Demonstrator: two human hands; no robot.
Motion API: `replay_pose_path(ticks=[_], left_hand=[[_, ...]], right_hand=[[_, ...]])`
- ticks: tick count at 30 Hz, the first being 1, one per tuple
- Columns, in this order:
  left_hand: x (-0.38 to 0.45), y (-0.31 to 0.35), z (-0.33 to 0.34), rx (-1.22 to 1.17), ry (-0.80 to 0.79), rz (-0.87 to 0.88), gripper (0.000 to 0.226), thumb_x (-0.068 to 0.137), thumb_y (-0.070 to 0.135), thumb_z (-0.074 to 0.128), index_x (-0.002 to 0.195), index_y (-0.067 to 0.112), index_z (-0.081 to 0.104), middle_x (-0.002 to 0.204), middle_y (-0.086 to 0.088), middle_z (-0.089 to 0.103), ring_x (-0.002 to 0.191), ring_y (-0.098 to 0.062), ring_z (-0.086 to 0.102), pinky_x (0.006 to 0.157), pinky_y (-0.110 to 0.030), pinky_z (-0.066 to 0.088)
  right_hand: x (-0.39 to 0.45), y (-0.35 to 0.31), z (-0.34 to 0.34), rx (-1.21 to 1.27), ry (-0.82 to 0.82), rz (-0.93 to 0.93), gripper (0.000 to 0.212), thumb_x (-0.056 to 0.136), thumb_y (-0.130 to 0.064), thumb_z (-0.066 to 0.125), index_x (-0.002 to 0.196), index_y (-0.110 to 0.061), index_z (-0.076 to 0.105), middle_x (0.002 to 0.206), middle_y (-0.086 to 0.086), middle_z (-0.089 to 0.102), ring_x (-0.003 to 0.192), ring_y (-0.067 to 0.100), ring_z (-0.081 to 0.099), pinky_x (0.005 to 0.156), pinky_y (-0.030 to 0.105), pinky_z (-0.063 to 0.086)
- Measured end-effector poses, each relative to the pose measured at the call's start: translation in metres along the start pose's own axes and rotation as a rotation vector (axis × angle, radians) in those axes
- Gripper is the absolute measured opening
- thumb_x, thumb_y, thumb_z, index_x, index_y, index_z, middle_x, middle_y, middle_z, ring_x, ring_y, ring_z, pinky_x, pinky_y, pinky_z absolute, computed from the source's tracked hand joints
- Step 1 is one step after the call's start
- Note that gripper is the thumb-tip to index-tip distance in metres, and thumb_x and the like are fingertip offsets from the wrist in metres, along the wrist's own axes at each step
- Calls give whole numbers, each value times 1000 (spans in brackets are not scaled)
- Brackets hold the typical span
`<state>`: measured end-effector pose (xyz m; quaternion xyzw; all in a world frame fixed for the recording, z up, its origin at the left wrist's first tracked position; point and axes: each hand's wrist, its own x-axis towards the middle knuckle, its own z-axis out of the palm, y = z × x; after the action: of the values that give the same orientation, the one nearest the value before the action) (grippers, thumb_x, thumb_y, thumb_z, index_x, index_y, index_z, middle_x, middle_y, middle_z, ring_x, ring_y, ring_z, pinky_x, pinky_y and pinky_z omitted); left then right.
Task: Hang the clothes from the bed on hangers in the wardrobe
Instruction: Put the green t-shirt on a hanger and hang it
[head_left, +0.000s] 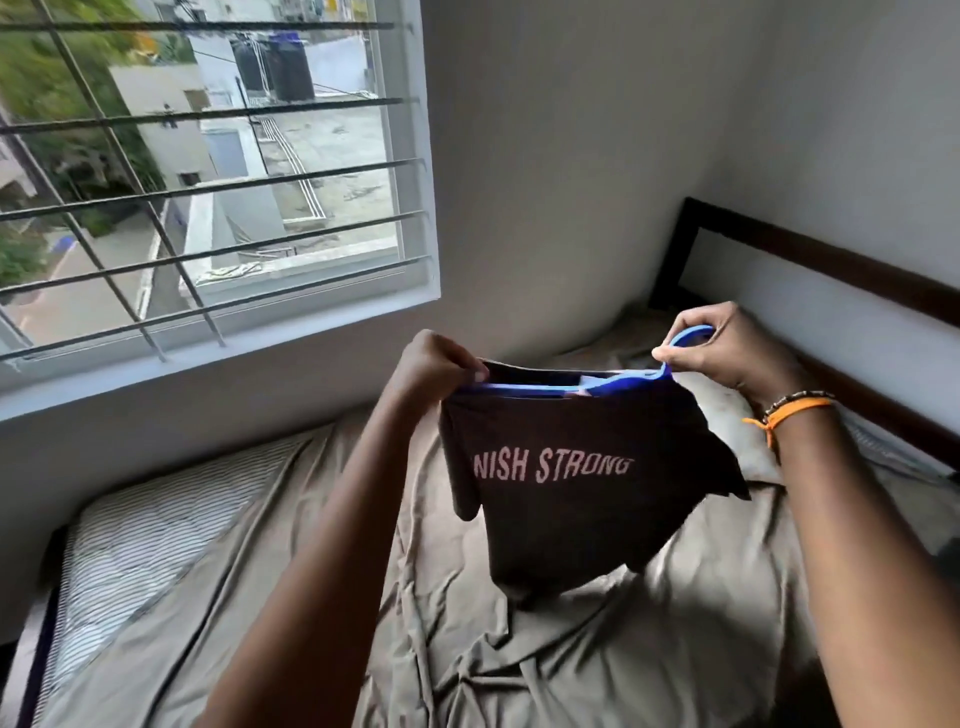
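Both arms reach out over the rumpled bed (519, 649), holding a dark T-shirt (582, 493) up above the sheet. The left hand (436, 369) pinches the shirt's shoulder against one end of the blue hanger (597, 387); the right hand (727, 353) curls thumb and finger round the hook. The hanger's long axis runs left to right between the hands, roughly level. Its far arm seems inside the collar, though fabric hides it. Beyond lie a pillow (737, 431) and headboard (831, 265); the wardrobe is nowhere in view.
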<state>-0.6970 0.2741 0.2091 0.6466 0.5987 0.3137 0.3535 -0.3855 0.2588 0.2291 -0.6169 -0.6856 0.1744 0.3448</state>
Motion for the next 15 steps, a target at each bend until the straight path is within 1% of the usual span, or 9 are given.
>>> replay_pose_path(ticks=[2,4,7,9,10,12,13,14,15], left_hand=[[-6,13,22,186,84,69,14,72,4,71,80,12,78,76,-5,72,71,-11,64,56,-11,40],[-8,28,39,190,129,155,13,75,8,69,84,12,77,86,-6,72,86,-16,65,67,-16,40],[-6,43,51,232,125,268,16,80,22,71,95,16,75,105,-3,51,101,-19,53,83,-20,37],[-5,48,58,326,44,380,30,77,30,74,105,21,70,117,-5,46,110,-20,46,95,-26,37],[-7,51,64,317,-31,422,37,76,29,77,110,17,68,118,-7,49,109,-21,48,94,-26,38],[-15,55,85,217,-190,387,47,74,27,80,112,8,60,110,-9,58,100,-20,56,87,-25,42],[-17,54,95,123,-232,334,50,73,28,81,111,7,56,107,-9,62,97,-20,59,86,-27,46],[-18,54,105,27,-239,289,51,73,28,81,111,8,55,103,-8,65,93,-20,63,83,-28,50],[-18,53,113,-44,-231,263,48,74,28,79,112,10,56,99,-7,67,85,-16,65,78,-23,52]], right_hand=[[-3,-10,8,-202,-9,-27,17,69,-18,76,58,-18,63,57,1,64,55,18,60,56,29,47],[-8,-25,17,-360,-64,-70,17,68,-23,76,58,-21,62,60,-2,63,63,18,61,60,31,50],[-12,-46,24,-328,-170,-89,14,74,-24,77,65,-23,65,63,-3,61,65,12,56,58,23,41],[-11,-52,24,-214,-198,-72,9,80,-21,72,73,-22,67,70,-4,64,69,7,56,60,15,39],[-11,-54,24,-172,-208,-75,6,83,-19,69,77,-20,68,76,-3,66,74,7,58,63,14,40],[-12,-56,25,-148,-197,-97,5,86,-16,65,85,-14,69,82,1,67,78,7,60,67,18,43],[-13,-57,26,-121,-182,-110,5,88,-14,63,86,-12,68,80,0,67,74,3,59,66,17,42],[-15,-58,27,-78,-169,-117,5,89,-11,61,88,-11,66,76,-2,64,66,-2,57,61,13,40],[-16,-58,29,-14,-165,-117,6,90,-9,58,89,-11,64,71,-5,60,58,-2,54,54,9,38]])
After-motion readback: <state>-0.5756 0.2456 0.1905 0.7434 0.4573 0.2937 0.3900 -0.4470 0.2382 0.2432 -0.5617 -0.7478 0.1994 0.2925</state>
